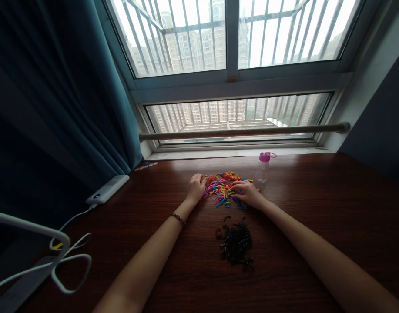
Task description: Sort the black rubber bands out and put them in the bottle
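A loose pile of small coloured bands, which look like elastic hair ties in red, pink, yellow, blue and green, is spread on the brown wooden table. At its left edge rests my left hand, fingers reaching forward and slightly bent, with a beaded bracelet on the wrist. My right hand lies over the right side of the pile, its fingers apart and touching the bands. Closer to me, between my forearms, sits a heap of small black bands; their exact kind is hard to make out.
A clear bottle with a pink lid stands behind my right hand. To the left are a white box-shaped device with a cable, looping white cords and a blue curtain. A barred window and rail border the table's far edge.
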`<state>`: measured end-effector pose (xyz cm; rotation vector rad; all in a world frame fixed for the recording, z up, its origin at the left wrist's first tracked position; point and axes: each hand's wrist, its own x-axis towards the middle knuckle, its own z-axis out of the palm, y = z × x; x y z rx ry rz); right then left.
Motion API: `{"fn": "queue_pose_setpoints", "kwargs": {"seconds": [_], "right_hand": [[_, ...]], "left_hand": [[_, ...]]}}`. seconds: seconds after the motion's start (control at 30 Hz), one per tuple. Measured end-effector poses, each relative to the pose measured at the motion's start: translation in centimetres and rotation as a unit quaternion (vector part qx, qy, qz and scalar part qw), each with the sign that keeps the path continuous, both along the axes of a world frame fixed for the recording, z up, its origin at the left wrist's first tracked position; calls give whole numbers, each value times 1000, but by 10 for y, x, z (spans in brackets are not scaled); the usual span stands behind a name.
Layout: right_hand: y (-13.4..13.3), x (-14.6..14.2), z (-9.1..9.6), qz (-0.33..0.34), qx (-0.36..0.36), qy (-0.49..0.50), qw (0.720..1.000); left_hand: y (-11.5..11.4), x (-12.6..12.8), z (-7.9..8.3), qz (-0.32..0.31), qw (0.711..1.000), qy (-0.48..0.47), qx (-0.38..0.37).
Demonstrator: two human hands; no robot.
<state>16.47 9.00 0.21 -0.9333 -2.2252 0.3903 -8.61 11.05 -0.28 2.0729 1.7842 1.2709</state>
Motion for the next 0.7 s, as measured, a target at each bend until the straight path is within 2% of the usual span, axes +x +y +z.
{"fn": "queue_pose_setpoints", "kwargs": {"seconds": [0.1,0.27,0.4,0.5,0.57,0.7], "right_hand": [[2,1,-4,-30,-16,52,998],[1,2,1,-96,-37,134,986],[2,0,14,-56,-89,164,981],[10,-1,22,-27,-113,147,982],[19,-2,23,-52,-107,111,987],[30,-3,15,-91,-50,-4,995]], "left_hand": [[-1,-1,-2,-20,999,8,-50],[-11,7,9,-196,977,-15,-80],[-18,14,15,-325,940,25,-96],[-18,16,17,-348,932,53,-88],[-16,16,16,-346,934,39,-76],[-10,15,11,-323,945,-4,-54]]}}
